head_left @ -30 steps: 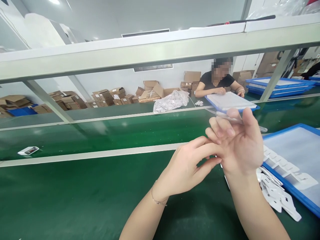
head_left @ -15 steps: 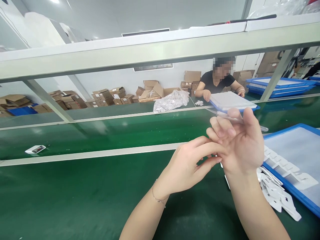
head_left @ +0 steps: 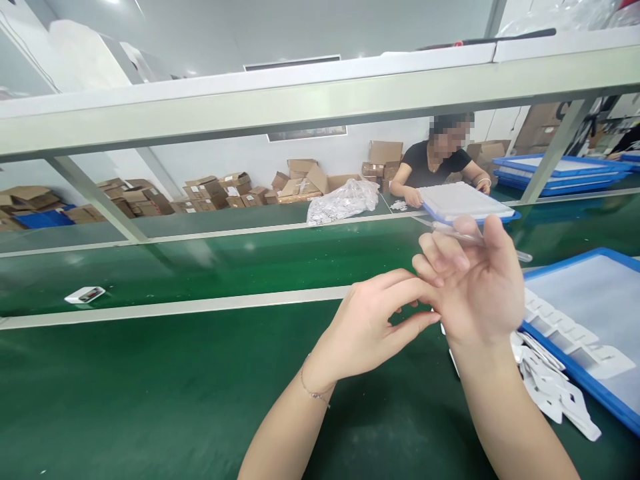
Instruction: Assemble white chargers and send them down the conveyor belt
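My right hand (head_left: 480, 293) is raised palm toward me, fingers curled around a clear pen-like stick (head_left: 457, 235). Its thin tip points left and its rounded end sticks out past the thumb on the right. My left hand (head_left: 387, 320) is closed, thumb and fingertips pinched against the outer edge of my right hand near the wrist; anything between them is hidden. Below and right of my right wrist lies a loose pile of flat white pieces (head_left: 545, 383). Beside it a blue-framed tray (head_left: 600, 300) carries a row of similar white pieces (head_left: 575, 330) along its near edge.
A small white device (head_left: 85, 295) lies on the green conveyor belt (head_left: 240, 267). Across it, a co-worker (head_left: 435, 167) handles another blue-edged tray (head_left: 465, 203), near a clear plastic bag (head_left: 343, 202). Stacked trays (head_left: 560, 177) and cardboard boxes (head_left: 205, 193) stand behind. A metal shelf beam (head_left: 300, 100) crosses above.
The white device has moved right along the belt. Both my hands have shifted slightly left, keeping the same contact and the same hold on the stick.
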Demonstrator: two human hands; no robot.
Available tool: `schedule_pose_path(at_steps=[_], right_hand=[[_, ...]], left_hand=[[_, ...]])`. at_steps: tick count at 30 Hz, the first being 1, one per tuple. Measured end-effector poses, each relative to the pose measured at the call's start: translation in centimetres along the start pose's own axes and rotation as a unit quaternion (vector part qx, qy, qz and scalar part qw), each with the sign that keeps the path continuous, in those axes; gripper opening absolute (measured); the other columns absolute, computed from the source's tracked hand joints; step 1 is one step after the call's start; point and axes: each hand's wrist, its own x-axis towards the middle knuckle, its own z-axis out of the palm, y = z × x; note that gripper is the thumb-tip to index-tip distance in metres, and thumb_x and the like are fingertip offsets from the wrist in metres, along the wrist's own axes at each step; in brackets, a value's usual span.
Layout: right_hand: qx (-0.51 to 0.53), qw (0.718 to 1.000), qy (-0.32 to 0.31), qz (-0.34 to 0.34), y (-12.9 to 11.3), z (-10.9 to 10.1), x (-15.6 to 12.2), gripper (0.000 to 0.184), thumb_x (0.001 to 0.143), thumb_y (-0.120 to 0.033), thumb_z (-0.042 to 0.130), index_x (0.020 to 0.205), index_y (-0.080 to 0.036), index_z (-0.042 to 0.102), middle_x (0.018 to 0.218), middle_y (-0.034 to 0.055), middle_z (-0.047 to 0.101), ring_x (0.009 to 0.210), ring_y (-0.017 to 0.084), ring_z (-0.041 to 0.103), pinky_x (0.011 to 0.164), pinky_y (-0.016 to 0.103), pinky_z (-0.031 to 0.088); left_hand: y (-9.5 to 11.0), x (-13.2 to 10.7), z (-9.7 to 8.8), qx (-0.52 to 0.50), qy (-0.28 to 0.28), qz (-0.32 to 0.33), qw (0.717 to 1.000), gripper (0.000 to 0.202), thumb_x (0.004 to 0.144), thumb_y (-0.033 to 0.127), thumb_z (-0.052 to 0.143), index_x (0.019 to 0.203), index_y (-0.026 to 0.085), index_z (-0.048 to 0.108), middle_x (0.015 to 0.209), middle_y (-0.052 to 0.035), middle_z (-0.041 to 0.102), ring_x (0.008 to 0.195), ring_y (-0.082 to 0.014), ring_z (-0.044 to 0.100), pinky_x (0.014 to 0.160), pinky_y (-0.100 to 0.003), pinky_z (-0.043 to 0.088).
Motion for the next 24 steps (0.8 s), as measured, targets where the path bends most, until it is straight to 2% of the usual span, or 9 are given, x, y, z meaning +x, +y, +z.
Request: schedule_pose_path(at_steps=[2, 5, 8, 14, 18, 20, 21, 23, 24], right_hand=[[0.008, 1.000, 0.002, -0.001, -0.1, 0.0, 0.1, 0.043, 0.102, -0.042, 0.043, 0.071, -0.021, 0.065, 0.053, -0.0041, 0.027, 0.050, 0.013, 0.031, 0.043, 0.019, 0.035], [0.014, 1.000, 0.017, -0.005, -0.4, -0.1, 0.2, 0.045, 0.103, -0.041, 0.041, 0.070, -0.021, 0.065, 0.053, -0.0044, 0.024, 0.050, 0.013, 0.029, 0.043, 0.019, 0.033], [0.012, 1.000, 0.017, -0.007, -0.6, -0.1, 0.3, 0.044, 0.102, -0.041, 0.043, 0.070, -0.021, 0.066, 0.054, -0.0050, 0.021, 0.049, 0.013, 0.027, 0.041, 0.019, 0.031], [-0.003, 1.000, 0.011, -0.018, -0.6, -0.4, 0.4, 0.034, 0.099, -0.041, 0.051, 0.073, -0.023, 0.063, 0.055, -0.0056, 0.021, 0.050, 0.013, 0.030, 0.042, 0.019, 0.031], [-0.019, 0.999, 0.018, -0.024, 0.0, -0.6, 0.6, 0.029, 0.095, -0.036, 0.054, 0.072, -0.022, 0.064, 0.052, -0.0053, 0.028, 0.049, 0.012, 0.032, 0.042, 0.018, 0.031], [-0.044, 0.998, 0.013, -0.031, 0.8, -0.8, 0.8, 0.027, 0.092, -0.034, 0.057, 0.071, -0.021, 0.065, 0.050, -0.0049, 0.034, 0.048, 0.011, 0.034, 0.043, 0.018, 0.031], [-0.063, 0.997, 0.006, -0.033, 1.3, -0.9, 0.9, 0.026, 0.091, -0.034, 0.057, 0.071, -0.020, 0.065, 0.050, -0.0047, 0.038, 0.047, 0.010, 0.035, 0.043, 0.019, 0.031], [-0.117, 0.992, -0.024, -0.029, 2.4, -1.0, 0.9, 0.026, 0.092, -0.034, 0.056, 0.073, -0.020, 0.066, 0.052, -0.0042, 0.045, 0.047, 0.009, 0.037, 0.043, 0.019, 0.029], [-0.155, 0.986, -0.049, -0.027, 2.9, -1.0, 0.8, 0.026, 0.093, -0.035, 0.055, 0.075, -0.019, 0.066, 0.054, -0.0040, 0.048, 0.047, 0.009, 0.039, 0.043, 0.020, 0.029]], left_hand=[[-0.2, 0.0, -0.2, 0.049, 0.025, 0.019, 0.998, 0.006, 0.092, 0.026, 0.066, 0.093, 0.020, 0.066, 0.096, -0.0038, 0.071, 0.085, -0.0145, 0.066, 0.073, -0.024, 0.053], [-0.4, 0.1, -0.4, 0.117, 0.094, 0.082, 0.985, 0.015, 0.090, 0.035, 0.069, 0.089, 0.020, 0.065, 0.088, -0.0042, 0.071, 0.079, -0.0156, 0.066, 0.071, -0.026, 0.053], [-0.3, 0.2, -0.5, 0.132, 0.153, 0.141, 0.969, 0.019, 0.085, 0.037, 0.074, 0.084, 0.021, 0.064, 0.078, -0.0027, 0.070, 0.072, -0.0152, 0.065, 0.067, -0.025, 0.052], [-0.4, 0.2, -0.6, 0.152, 0.186, 0.152, 0.959, 0.023, 0.083, 0.036, 0.077, 0.076, 0.021, 0.061, 0.073, -0.0021, 0.069, 0.065, -0.0141, 0.063, 0.060, -0.024, 0.051], [-0.8, 0.0, -2.0, 0.179, 0.170, 0.138, 0.959, 0.045, 0.083, 0.040, 0.075, 0.056, 0.020, 0.047, 0.060, 0.0000, 0.063, 0.057, -0.0127, 0.056, 0.054, -0.025, 0.044], [-0.8, -0.5, -3.4, 0.139, 0.108, 0.104, 0.979, 0.050, 0.087, 0.047, 0.069, 0.053, 0.019, 0.046, 0.059, -0.0008, 0.063, 0.058, -0.0135, 0.057, 0.055, -0.025, 0.045], [-0.6, -0.9, -4.3, 0.110, 0.065, 0.078, 0.989, 0.045, 0.089, 0.049, 0.066, 0.057, 0.020, 0.054, 0.064, -0.0023, 0.067, 0.063, -0.0151, 0.061, 0.059, -0.026, 0.048], [-0.1, -2.1, -6.0, 0.068, 0.002, 0.020, 0.997, 0.025, 0.092, 0.044, 0.064, 0.084, 0.022, 0.071, 0.090, -0.0059, 0.075, 0.082, -0.0189, 0.068, 0.074, -0.027, 0.054], [0.2, -2.8, -6.9, 0.054, 0.009, -0.005, 0.998, 0.018, 0.092, 0.037, 0.064, 0.100, 0.024, 0.073, 0.105, -0.0063, 0.074, 0.094, -0.0201, 0.068, 0.084, -0.027, 0.054]])
